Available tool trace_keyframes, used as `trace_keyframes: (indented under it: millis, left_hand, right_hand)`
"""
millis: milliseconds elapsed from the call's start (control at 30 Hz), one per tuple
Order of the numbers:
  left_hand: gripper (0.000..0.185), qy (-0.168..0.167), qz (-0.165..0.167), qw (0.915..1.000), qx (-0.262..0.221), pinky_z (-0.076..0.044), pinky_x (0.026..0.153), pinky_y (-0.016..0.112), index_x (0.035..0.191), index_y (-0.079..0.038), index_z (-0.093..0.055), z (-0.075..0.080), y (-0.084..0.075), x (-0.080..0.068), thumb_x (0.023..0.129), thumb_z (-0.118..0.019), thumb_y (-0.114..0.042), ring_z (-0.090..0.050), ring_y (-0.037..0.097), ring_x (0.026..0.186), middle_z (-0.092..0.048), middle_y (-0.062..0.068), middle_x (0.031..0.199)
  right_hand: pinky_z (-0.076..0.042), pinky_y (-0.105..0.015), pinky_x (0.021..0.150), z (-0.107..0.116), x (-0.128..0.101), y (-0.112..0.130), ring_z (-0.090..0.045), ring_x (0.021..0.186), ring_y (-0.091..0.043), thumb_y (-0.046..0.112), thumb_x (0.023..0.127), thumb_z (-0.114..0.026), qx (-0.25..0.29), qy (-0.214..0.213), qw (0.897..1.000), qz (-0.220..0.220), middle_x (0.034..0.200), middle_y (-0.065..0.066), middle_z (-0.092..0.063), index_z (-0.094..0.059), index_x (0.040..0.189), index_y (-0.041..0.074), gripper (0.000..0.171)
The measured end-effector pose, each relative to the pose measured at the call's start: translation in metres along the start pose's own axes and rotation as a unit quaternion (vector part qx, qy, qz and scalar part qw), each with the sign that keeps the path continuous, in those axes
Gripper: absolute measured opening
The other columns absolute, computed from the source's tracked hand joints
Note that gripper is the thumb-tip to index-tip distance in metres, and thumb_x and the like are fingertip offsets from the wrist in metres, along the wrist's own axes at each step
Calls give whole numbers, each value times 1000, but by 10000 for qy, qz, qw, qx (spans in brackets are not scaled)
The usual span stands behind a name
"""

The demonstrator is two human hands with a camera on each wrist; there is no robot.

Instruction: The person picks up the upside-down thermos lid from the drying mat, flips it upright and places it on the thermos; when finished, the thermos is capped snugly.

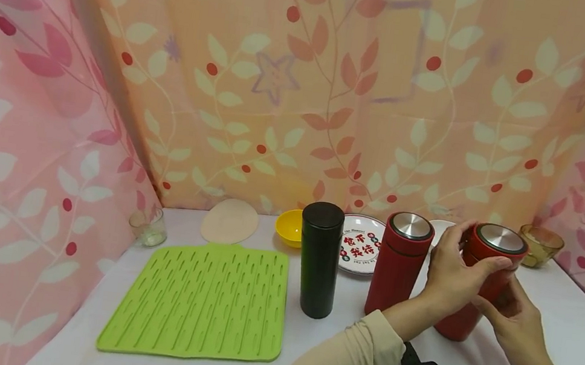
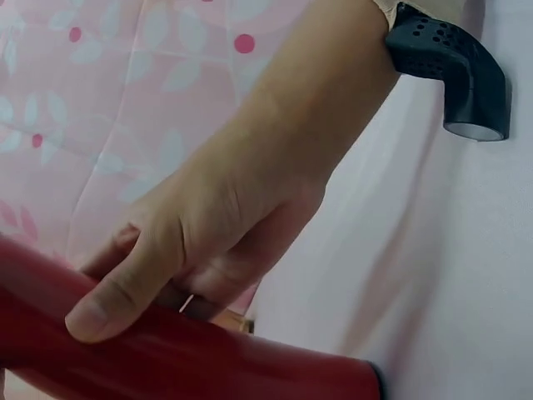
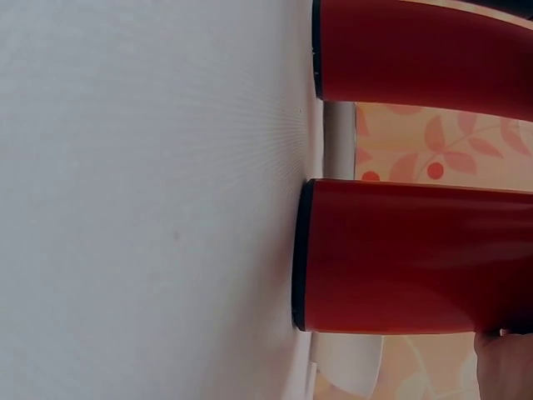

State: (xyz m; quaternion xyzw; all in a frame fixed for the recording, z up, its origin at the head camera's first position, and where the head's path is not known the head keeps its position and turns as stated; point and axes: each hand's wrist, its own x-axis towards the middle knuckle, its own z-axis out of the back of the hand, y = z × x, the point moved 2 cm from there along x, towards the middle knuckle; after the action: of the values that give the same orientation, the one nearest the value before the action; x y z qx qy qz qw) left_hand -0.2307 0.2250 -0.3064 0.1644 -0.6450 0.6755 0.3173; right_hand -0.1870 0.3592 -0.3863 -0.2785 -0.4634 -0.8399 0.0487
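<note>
Both hands hold a red thermos (image 1: 457, 326) with a silver-topped lid, at the right of the table. My left hand (image 1: 453, 275) grips it up by the lid, thumb across the front. Lower on its right side is my right hand (image 1: 521, 329), curled round the body; in the left wrist view this hand's thumb (image 2: 108, 308) lies along the red wall. The thermos base (image 3: 301, 258) meets the table in the right wrist view. A second red thermos (image 1: 395, 274) stands upright just left, then a black bottle (image 1: 318, 265). Some fingers are hidden behind the held thermos.
A green ridged mat (image 1: 206, 306) covers the left of the table. Behind are a yellow bowl (image 1: 289, 228), a printed plate (image 1: 360, 245), a beige disc (image 1: 229, 221), a glass cup (image 1: 148, 229) and an amber glass bowl (image 1: 541, 246). Floral curtains (image 1: 282, 84) enclose the table.
</note>
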Motion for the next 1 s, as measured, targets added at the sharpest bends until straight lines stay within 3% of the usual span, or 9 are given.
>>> trace_keyframes:
  millis: [100, 167, 300, 433, 567, 700, 900, 1000]
  left_hand:
    - [53, 145, 119, 9965, -815, -46, 83, 9, 124, -9, -44, 3, 3, 1, 79, -72, -11, -54, -2, 105, -59, 5, 118]
    - [51, 213, 165, 9947, -992, -47, 81, 8, 123, -8, -43, 4, 5, 0, 80, -70, -9, -55, -2, 104, -60, 7, 117]
    - [48, 295, 183, 9967, -734, -46, 81, 8, 123, -9, -44, 3, 6, -3, 82, -69, -14, -54, -3, 104, -59, 4, 118]
    - [55, 25, 421, 9987, -269, -44, 82, 9, 121, -15, -44, 1, 3, -6, 76, -75, -23, -47, -6, 105, -50, -8, 119]
    - [65, -258, 589, 9978, 169, -42, 78, 9, 119, -22, -41, -1, -2, -6, 68, -81, -31, -40, -8, 102, -42, -14, 114]
    - [65, -216, 308, 9985, 395, -40, 78, 6, 119, -19, -42, -1, -3, -2, 69, -81, -31, -40, -7, 100, -44, -9, 113]
    - [55, 247, -428, 9973, 538, -39, 85, 4, 124, -11, -52, 4, -2, 5, 76, -75, -22, -49, -4, 107, -58, 1, 115]
    - [54, 430, -438, 9974, 375, -40, 86, 4, 127, -10, -52, 5, -1, 6, 79, -73, -20, -51, -3, 109, -61, 2, 115]
  right_hand:
    - [-43, 1, 73, -2, 1, 1, -49, 92, 17, 1, 85, -61, 2, 73, 10000, -15, 105, 32, -49, -30, 144, 20, 68]
    - [-43, 1, 74, -3, 0, 1, -48, 95, 18, 2, 86, -61, 60, 150, 9999, -20, 108, 32, -49, -29, 144, 20, 69]
    - [-43, 1, 74, -3, -3, -1, -49, 97, 19, 0, 86, -60, 449, 137, 9988, -139, 110, 32, -50, -29, 145, 19, 70]
    - [-44, -1, 72, -2, -5, -5, -52, 95, 16, -4, 85, -59, 1243, 93, 9916, -346, 108, 29, -55, -33, 143, 19, 68]
    - [-45, -2, 71, -2, -5, -6, -55, 92, 14, -6, 84, -59, 1620, 39, 9860, -397, 105, 27, -59, -37, 142, 19, 67]
    - [-45, -2, 72, -2, -3, -4, -55, 93, 13, -8, 84, -58, 1768, 91, 9837, -299, 106, 26, -59, -37, 141, 18, 67]
    - [-45, -2, 73, 1, -1, -2, -55, 95, 12, -8, 84, -58, 1852, 127, 9824, -230, 108, 24, -59, -35, 142, 16, 67]
    - [-45, -2, 73, 2, -1, -1, -55, 94, 12, -7, 84, -59, 1667, 107, 9857, -239, 107, 24, -59, -34, 143, 15, 67]
